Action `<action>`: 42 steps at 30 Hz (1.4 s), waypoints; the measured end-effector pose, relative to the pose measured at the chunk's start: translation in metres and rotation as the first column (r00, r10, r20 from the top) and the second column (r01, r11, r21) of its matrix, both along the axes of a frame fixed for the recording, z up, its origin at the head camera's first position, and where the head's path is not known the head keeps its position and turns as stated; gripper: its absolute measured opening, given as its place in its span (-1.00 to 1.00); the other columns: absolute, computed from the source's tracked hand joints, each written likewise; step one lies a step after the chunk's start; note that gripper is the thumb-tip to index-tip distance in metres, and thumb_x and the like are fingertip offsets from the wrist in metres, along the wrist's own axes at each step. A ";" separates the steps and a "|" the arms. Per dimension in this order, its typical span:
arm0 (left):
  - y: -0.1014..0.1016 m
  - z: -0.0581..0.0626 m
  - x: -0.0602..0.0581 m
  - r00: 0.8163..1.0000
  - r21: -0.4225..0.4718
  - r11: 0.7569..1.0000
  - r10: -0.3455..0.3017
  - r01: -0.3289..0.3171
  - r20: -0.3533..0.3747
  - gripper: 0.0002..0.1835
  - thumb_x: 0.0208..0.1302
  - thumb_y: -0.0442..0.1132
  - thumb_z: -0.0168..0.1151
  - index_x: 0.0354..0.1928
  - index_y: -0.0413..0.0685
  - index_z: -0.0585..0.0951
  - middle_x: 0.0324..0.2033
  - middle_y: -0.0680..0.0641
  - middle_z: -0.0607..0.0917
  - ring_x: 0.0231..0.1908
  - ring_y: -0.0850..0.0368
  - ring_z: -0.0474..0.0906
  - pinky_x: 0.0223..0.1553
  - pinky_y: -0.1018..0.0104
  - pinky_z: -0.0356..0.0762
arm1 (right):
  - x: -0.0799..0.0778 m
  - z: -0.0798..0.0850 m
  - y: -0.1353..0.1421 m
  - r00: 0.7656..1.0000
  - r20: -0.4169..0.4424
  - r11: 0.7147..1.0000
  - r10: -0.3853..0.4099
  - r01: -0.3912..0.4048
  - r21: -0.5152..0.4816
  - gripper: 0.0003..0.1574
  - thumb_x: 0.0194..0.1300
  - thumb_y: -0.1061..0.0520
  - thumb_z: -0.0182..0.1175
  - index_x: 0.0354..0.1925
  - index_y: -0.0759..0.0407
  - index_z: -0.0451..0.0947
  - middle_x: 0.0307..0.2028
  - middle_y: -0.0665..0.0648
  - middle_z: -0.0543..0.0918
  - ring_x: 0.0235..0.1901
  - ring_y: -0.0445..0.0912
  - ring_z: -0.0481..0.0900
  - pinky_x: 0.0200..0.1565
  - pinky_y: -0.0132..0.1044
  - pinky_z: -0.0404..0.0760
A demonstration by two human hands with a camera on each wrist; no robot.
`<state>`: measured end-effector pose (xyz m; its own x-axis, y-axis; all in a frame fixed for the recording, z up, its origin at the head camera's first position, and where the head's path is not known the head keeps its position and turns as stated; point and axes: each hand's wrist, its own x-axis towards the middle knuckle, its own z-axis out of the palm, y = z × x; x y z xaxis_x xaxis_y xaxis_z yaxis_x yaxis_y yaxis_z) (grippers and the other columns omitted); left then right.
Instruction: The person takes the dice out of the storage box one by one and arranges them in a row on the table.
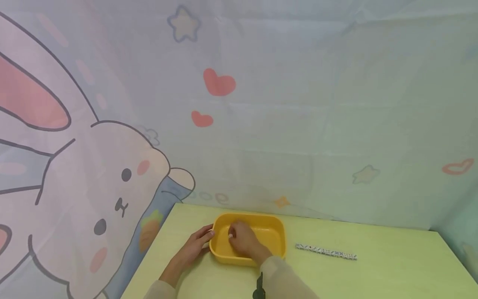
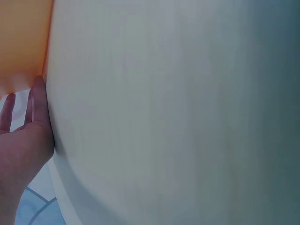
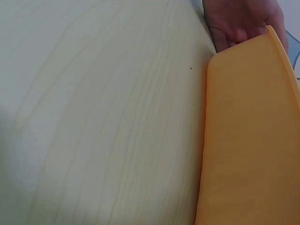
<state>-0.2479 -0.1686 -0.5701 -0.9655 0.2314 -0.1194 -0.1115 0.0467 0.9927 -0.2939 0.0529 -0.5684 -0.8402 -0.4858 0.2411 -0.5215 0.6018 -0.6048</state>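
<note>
A yellow plastic basin (image 1: pixel 278 232) stands on the table. My right hand (image 1: pixel 244 238) reaches down inside it, fingers curled, and pinches a small white die (image 1: pixel 230 235) with red pips between thumb and fingertips. At the basin's left end, my left hand (image 1: pixel 194 248) rests against the outer wall with its fingertips right at the rim. The left wrist view has those fingers (image 2: pixel 40 101) fairly straight along the orange-looking basin wall (image 2: pixel 23 42). In the right wrist view, the basin's near side (image 3: pixel 253 136) fills the right, with the left hand (image 3: pixel 241 21) partly hidden behind its corner.
To the right of the basin, a straight row of white dice (image 1: pixel 326 251) lies on the pale yellow-green wooden table (image 1: pixel 392 265). A cloth backdrop (image 1: pixel 298 124) printed with a rabbit, hearts and stars hangs behind the table's far edge.
</note>
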 end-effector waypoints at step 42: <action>0.000 -0.003 0.001 0.999 0.008 0.999 0.039 -0.039 0.014 -0.30 0.64 0.00 0.15 0.59 -0.28 0.28 0.47 -0.36 0.41 0.41 -0.24 0.40 0.29 0.04 0.61 | 0.074 0.048 0.322 0.974 -0.051 0.973 -0.222 0.218 -0.080 -0.84 0.36 0.26 0.44 -0.11 0.17 0.69 -0.28 -0.04 0.70 -0.30 -0.29 0.61 -0.25 -0.34 0.71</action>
<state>-0.2472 -0.1689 -0.5733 -0.9721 0.1950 -0.1307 -0.1264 0.0343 0.9914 -0.2203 0.3748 -0.5207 -0.9075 -0.2697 0.3220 -0.4176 0.6611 -0.6233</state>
